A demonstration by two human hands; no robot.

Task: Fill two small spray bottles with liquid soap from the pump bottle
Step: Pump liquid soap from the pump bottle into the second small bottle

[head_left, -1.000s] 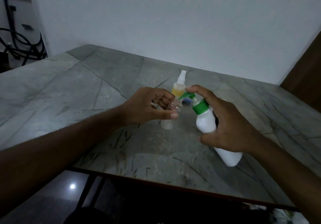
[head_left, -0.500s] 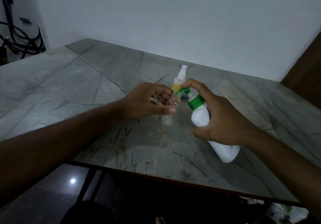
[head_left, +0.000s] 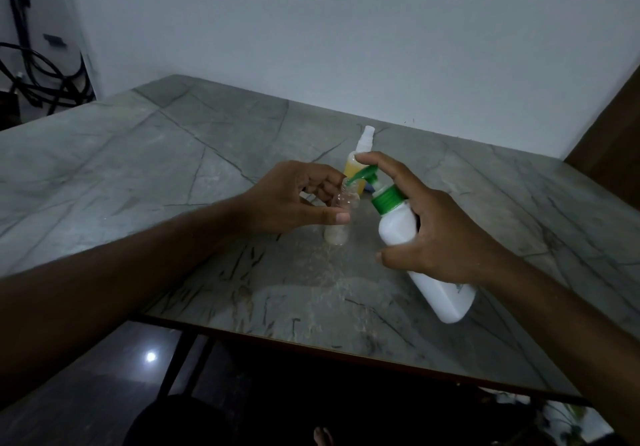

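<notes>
My right hand (head_left: 440, 234) grips a white pump bottle (head_left: 436, 283) with a green pump head, tilted to the left, its base near the table. My forefinger rests on top of the pump. The green spout points at the open neck of a small clear spray bottle (head_left: 337, 227), which my left hand (head_left: 294, 200) holds upright between thumb and fingers. That bottle has no cap on and looks almost empty. Behind both hands stands a second small spray bottle (head_left: 356, 165) with yellow liquid inside and a white spray top on.
The grey marble-patterned table (head_left: 173, 168) runs to a white wall at the back. Its near edge cuts across the lower frame with dark floor below. A brown wooden panel (head_left: 616, 141) stands at the right. Black cables (head_left: 38, 75) hang at the far left.
The pump's green head has risen from its pressed-down position, and my right forefinger lifted with it. Both hands have kept their hold on the bottles.
</notes>
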